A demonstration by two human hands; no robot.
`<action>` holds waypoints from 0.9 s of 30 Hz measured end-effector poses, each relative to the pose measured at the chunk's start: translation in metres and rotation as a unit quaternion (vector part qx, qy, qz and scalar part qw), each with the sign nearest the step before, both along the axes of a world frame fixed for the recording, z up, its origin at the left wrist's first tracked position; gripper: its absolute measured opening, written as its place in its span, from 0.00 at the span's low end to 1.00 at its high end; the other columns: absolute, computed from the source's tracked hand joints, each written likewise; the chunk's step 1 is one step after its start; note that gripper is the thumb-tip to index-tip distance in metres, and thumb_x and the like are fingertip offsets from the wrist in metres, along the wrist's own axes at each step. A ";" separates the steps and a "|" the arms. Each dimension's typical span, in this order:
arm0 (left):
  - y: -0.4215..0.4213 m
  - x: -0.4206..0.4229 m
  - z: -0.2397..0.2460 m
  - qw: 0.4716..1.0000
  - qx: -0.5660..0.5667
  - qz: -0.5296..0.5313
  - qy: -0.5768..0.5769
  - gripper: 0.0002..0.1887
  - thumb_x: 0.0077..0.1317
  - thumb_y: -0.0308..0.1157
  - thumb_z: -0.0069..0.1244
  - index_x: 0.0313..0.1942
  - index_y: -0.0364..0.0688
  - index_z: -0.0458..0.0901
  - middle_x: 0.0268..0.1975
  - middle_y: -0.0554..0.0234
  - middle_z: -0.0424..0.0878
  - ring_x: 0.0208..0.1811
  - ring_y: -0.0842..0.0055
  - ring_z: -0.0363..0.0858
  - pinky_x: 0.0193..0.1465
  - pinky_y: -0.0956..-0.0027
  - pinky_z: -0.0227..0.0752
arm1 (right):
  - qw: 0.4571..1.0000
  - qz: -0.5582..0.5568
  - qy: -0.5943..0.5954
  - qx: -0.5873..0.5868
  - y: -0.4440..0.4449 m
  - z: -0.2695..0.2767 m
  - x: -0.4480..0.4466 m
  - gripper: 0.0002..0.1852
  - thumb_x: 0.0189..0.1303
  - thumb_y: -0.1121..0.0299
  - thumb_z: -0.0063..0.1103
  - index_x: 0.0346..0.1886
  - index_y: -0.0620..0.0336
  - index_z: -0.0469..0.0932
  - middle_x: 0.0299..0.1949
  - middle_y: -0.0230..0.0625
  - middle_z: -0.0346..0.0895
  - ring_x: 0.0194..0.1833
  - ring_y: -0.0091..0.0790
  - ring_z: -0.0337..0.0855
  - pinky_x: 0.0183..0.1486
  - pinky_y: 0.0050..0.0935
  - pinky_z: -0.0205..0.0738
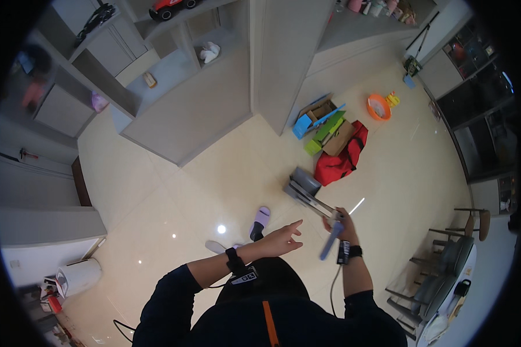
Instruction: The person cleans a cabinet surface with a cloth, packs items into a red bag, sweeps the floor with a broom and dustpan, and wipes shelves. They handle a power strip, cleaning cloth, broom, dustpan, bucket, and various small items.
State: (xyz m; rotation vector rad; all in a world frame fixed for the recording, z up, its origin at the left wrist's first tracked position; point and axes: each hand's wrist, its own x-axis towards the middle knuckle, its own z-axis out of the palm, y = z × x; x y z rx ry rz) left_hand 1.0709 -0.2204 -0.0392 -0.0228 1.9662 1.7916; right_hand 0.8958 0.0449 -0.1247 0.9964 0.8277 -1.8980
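Note:
My right hand (346,227) is closed around the long pale handles of what looks like a grey dustpan-and-broom set (305,184). Its wide grey head is at the far end, close to the floor; I cannot tell whether it touches. A blue-purple handle end (331,243) sticks out below that hand, towards me. My left hand (282,239) hovers to the left of the handles with its fingers apart, holding nothing. Both wrists carry black straps with small devices and cables. A foot in a lilac slipper (262,214) stands on the glossy tiled floor (199,195) beneath.
Beyond the grey head lie a red bag (336,167), a green cardboard box (325,134) and a blue one (306,123). An orange basin (378,107) stands farther off. Grey shelving (208,99) juts out ahead. Chairs (443,256) line a table at right; a white bin (79,277) is left.

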 end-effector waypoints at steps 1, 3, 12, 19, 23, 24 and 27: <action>-0.005 -0.002 -0.007 1.000 0.011 0.000 0.008 0.41 0.71 0.37 0.54 0.76 0.33 0.49 0.60 0.41 0.79 0.49 0.64 0.87 0.54 0.67 0.79 | 0.998 -0.012 0.013 0.062 0.019 0.009 -0.012 0.15 0.60 0.62 0.68 0.40 0.60 0.73 0.39 0.46 0.77 0.45 0.56 0.84 0.47 0.51 0.85; -0.022 -0.003 -0.024 0.999 -0.012 0.042 -0.009 0.33 0.71 0.40 0.55 0.71 0.39 0.64 0.57 0.51 0.82 0.47 0.70 0.86 0.51 0.69 0.78 | 0.988 0.032 0.098 0.113 0.055 0.032 -0.029 0.12 0.58 0.66 0.70 0.37 0.59 0.75 0.36 0.42 0.77 0.39 0.46 0.82 0.50 0.52 0.86; -0.111 0.040 -0.066 0.974 -0.015 0.192 -0.120 0.25 0.70 0.35 0.54 0.66 0.41 0.73 0.47 0.61 0.85 0.46 0.76 0.84 0.49 0.71 0.77 | 0.900 0.217 0.117 0.359 0.145 0.107 -0.060 0.17 0.61 0.56 0.61 0.45 0.58 0.78 0.36 0.44 0.84 0.30 0.47 0.90 0.32 0.32 0.86; -0.136 0.081 -0.080 0.952 -0.043 0.208 -0.218 0.24 0.73 0.42 0.52 0.66 0.47 0.73 0.52 0.66 0.85 0.50 0.77 0.83 0.49 0.69 0.76 | 0.859 0.267 0.123 0.419 0.212 0.121 -0.059 0.19 0.61 0.56 0.61 0.44 0.63 0.78 0.37 0.42 0.83 0.29 0.39 0.88 0.25 0.29 0.76; -0.148 0.100 -0.085 0.948 -0.056 0.214 -0.230 0.24 0.73 0.41 0.50 0.67 0.46 0.72 0.53 0.65 0.84 0.51 0.76 0.83 0.51 0.69 0.76 | 0.834 0.293 0.115 0.454 0.241 0.104 -0.059 0.18 0.60 0.58 0.61 0.43 0.65 0.79 0.37 0.44 0.83 0.29 0.41 0.88 0.26 0.32 0.77; -0.150 0.103 -0.086 0.948 -0.057 0.220 -0.224 0.24 0.73 0.40 0.49 0.66 0.45 0.72 0.53 0.65 0.84 0.51 0.76 0.83 0.51 0.68 0.75 | 0.832 0.285 0.125 0.460 0.247 0.098 -0.059 0.17 0.60 0.59 0.61 0.43 0.65 0.79 0.37 0.44 0.83 0.29 0.42 0.89 0.26 0.34 0.78; -0.154 0.109 -0.086 0.932 -0.055 0.247 -0.259 0.24 0.73 0.39 0.49 0.66 0.45 0.72 0.53 0.64 0.84 0.51 0.76 0.83 0.51 0.68 0.76 | 0.756 0.371 0.120 0.527 0.262 0.077 -0.059 0.15 0.59 0.62 0.60 0.40 0.67 0.80 0.35 0.44 0.83 0.28 0.43 0.88 0.30 0.39 0.80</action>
